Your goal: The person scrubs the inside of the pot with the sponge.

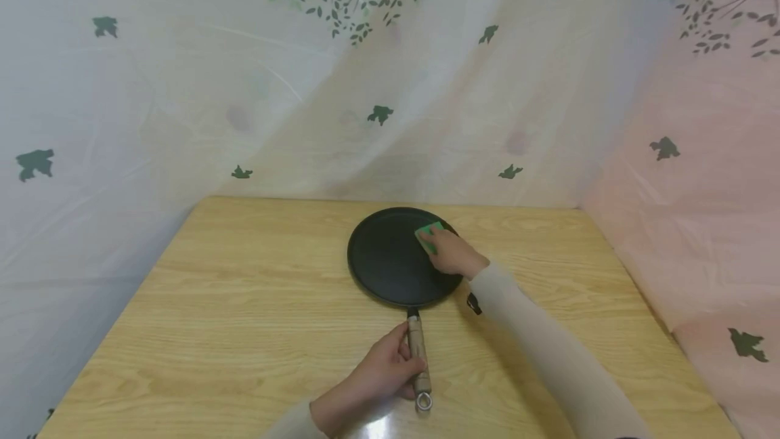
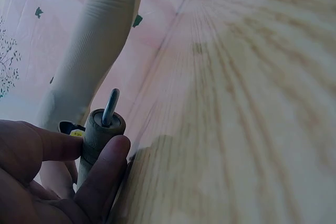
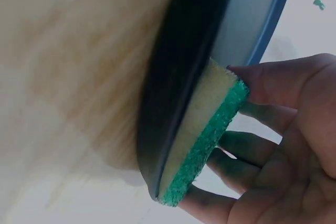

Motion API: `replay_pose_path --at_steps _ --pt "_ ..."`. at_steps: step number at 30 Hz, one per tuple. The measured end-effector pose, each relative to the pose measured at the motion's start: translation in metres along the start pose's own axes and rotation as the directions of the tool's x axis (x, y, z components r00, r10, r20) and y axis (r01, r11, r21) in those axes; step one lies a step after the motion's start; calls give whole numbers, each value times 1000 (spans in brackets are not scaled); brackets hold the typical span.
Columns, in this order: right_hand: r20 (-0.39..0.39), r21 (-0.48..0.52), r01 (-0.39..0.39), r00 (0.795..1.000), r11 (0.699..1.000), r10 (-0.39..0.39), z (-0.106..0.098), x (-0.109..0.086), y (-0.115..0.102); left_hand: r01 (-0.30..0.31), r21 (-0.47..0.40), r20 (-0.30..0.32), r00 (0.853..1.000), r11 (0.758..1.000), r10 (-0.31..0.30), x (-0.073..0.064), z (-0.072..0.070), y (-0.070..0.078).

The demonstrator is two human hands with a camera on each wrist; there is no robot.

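A flat, round black frying pan [image 1: 386, 259] lies on the wooden table, its handle pointing toward me. My left hand [image 1: 384, 366] holds the wood-coloured handle [image 1: 417, 344] between thumb and fingers; the left wrist view shows the handle's end [image 2: 100, 135] with a metal hanging loop. Over the pan's right side, my right hand [image 1: 452, 254] grips a sponge [image 1: 426, 233] against the cooking surface. Up close in the right wrist view, the sponge [image 3: 207, 135] has a green scouring layer facing the palm and a pale yellow layer toward the pan. Thumb and fingers hold its edges.
The wood-grain table [image 1: 244, 303] spreads out on both sides of the pan. Behind it hangs a pale curtain [image 1: 305, 120] printed with leaves and birds, and a pinkish stretch [image 1: 701, 222] borders the right edge. A dark wrist strap [image 1: 473, 303] shows below the right sleeve.
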State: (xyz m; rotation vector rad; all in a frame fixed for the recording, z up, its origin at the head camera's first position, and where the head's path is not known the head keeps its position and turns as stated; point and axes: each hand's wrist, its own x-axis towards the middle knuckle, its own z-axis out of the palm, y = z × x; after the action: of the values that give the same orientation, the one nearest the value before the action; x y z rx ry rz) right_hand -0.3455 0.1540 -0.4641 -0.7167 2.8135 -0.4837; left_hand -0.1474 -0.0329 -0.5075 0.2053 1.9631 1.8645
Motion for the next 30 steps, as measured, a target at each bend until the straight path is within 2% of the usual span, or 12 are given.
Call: replay_pose_path --at_steps 16,25,30 --pt "-63 -30 94 993 995 -96 26 -41 -28 7 4 23 1000 1000 -7 0 -3 0" --pt "-68 12 162 985 987 -160 33 -49 -34 -1 2 40 999 1000 0 0 -3 0" --pt "-64 36 228 972 973 -226 35 -49 -40 -2 4 39 999 1000 2 0 -4 1"
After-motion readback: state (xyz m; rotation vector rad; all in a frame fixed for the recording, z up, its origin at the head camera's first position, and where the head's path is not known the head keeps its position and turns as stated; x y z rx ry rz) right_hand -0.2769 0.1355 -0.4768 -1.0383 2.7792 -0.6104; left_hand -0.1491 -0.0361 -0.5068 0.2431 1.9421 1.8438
